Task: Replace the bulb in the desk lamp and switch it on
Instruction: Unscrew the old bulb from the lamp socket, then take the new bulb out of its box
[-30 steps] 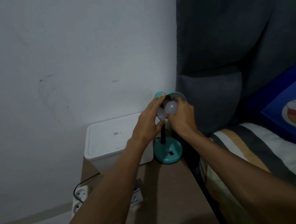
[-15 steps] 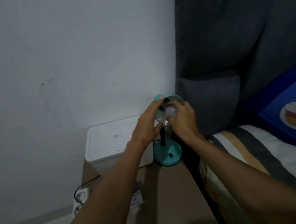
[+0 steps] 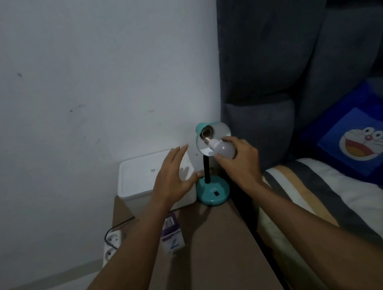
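Observation:
A small teal desk lamp (image 3: 213, 193) stands at the far end of a brown table (image 3: 219, 247), its shade (image 3: 219, 130) tilted toward me and the socket (image 3: 206, 133) showing inside. My right hand (image 3: 241, 161) grips a white bulb (image 3: 222, 150), whose metal screw base sits just below and right of the socket, outside it. My left hand (image 3: 173, 177) hovers open to the left of the lamp's black stem, fingers spread, touching nothing. A small purple and white bulb box (image 3: 172, 234) lies on the table under my left forearm.
A white plastic box (image 3: 142, 180) stands left of the lamp against the wall. A white power strip (image 3: 112, 244) with a black cord lies on the floor left of the table. A bed with a striped sheet (image 3: 320, 202) and a blue cartoon pillow (image 3: 358, 142) is at the right.
My left hand has let go of the lamp shade and dropped down and left, opening. My right hand has drawn the bulb out of the shade, down and to the right.

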{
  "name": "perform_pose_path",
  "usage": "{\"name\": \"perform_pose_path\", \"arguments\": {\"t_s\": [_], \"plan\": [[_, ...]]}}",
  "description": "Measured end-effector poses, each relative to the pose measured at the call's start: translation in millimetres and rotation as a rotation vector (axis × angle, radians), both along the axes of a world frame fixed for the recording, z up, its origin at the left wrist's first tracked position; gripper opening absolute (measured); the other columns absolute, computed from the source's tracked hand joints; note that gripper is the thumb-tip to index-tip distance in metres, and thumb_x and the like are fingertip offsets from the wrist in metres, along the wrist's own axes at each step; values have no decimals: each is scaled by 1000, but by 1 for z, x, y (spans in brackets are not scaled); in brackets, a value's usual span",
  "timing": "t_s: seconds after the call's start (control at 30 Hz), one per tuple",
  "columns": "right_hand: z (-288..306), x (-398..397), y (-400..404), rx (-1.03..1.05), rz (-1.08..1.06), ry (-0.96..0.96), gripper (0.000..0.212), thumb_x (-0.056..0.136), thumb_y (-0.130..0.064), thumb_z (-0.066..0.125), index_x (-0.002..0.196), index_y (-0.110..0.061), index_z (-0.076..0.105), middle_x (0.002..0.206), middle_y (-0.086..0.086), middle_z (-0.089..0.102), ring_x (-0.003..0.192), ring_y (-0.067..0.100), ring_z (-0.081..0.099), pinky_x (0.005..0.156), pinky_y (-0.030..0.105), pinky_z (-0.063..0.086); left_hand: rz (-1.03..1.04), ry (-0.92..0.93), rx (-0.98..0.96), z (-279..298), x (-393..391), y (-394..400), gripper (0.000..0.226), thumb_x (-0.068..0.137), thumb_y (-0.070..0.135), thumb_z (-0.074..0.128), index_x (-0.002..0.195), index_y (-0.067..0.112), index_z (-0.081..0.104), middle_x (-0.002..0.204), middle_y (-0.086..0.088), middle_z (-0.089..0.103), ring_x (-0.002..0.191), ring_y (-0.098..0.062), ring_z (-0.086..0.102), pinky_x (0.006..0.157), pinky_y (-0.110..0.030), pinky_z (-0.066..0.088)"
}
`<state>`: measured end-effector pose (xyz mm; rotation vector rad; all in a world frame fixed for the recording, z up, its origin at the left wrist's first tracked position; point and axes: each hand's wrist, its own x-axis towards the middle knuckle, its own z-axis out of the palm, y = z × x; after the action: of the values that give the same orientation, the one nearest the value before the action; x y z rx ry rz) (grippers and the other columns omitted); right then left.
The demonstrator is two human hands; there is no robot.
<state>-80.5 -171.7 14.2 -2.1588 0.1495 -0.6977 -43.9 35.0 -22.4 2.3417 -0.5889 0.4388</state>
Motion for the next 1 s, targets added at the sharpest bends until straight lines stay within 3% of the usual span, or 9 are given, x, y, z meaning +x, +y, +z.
{"name": "perform_pose_path", "arguments": {"t_s": [0.23, 0.4, 0.5, 0.6, 0.7, 0.77, 0.87, 0.93, 1.0], "plan": [[-43, -37, 40, -63, 42, 150, 44, 77, -30, 79, 119, -21, 70, 111, 6, 72, 98, 29, 64, 83, 38, 54, 179, 67, -103, -68, -76, 53, 92, 80, 62, 76, 154, 15, 48, 161, -12, 44, 151, -28, 38, 119, -41, 36], [-92, -52, 67, -27, 62, 345, 40, 84, -27, 76, 123, -20, 67, 117, 9, 70, 101, 26, 65, 82, 31, 52, 235, 294, -216, -113, -101, 71, 101, 75, 48, 92, 158, 24, 41, 163, -8, 41, 150, -28, 40, 120, -43, 37], [-118, -58, 78, -48, 60, 416, 36, 93, -37, 68, 125, -21, 67, 119, 5, 68, 104, 22, 64, 77, 25, 43, 206, 385, -342, -131, -104, 72, 96, 77, 43, 90, 157, 27, 40, 154, 1, 49, 138, -18, 51, 112, -49, 52], [-138, -55, 83, -4, 53, 437, 44, 91, -57, 62, 114, -20, 72, 112, 7, 72, 101, 23, 65, 81, 29, 48, 220, 407, -411, -143, -102, 73, 92, 80, 31, 91, 157, 27, 41, 150, 5, 54, 133, -12, 55, 108, -39, 55], [-154, -46, 85, -12, 51, 487, 45, 91, -56, 63, 115, -19, 71, 110, 6, 71, 103, 25, 65, 85, 31, 50, 246, 428, -438, -148, -99, 74, 89, 83, 19, 89, 159, 21, 41, 146, 7, 55, 131, -8, 55, 95, -8, 50], [-162, -44, 86, -82, 60, 488, 42, 91, -55, 61, 115, -22, 70, 109, 2, 70, 102, 22, 65, 82, 31, 50, 258, 443, -447, -148, -98, 74, 87, 84, 11, 87, 159, 17, 42, 142, 9, 54, 129, -7, 54, 84, 3, 45], [-167, -42, 85, -112, 87, 482, 41, 92, -53, 61, 118, -23, 69, 110, 1, 68, 101, 20, 63, 85, 36, 53, 251, 419, -432, -153, -94, 76, 88, 84, 13, 88, 159, 19, 42, 146, 1, 58, 129, -9, 56, 85, 2, 46], [-165, -41, 83, -121, 118, 496, 41, 90, -59, 58, 110, -24, 69, 103, -2, 69, 96, 18, 64, 82, 37, 55, 245, 414, -430, -156, -93, 78, 89, 84, 15, 88, 160, 22, 41, 148, -1, 58, 131, -11, 57, 87, -1, 49], [-163, -39, 82, -197, 129, 483, 38, 88, -57, 61, 109, -26, 68, 108, -2, 68, 103, 19, 63, 84, 39, 55, 232, 413, -424, -155, -93, 78, 90, 84, 16, 88, 160, 23, 40, 149, -2, 58, 132, -12, 57, 90, -5, 50]]}}
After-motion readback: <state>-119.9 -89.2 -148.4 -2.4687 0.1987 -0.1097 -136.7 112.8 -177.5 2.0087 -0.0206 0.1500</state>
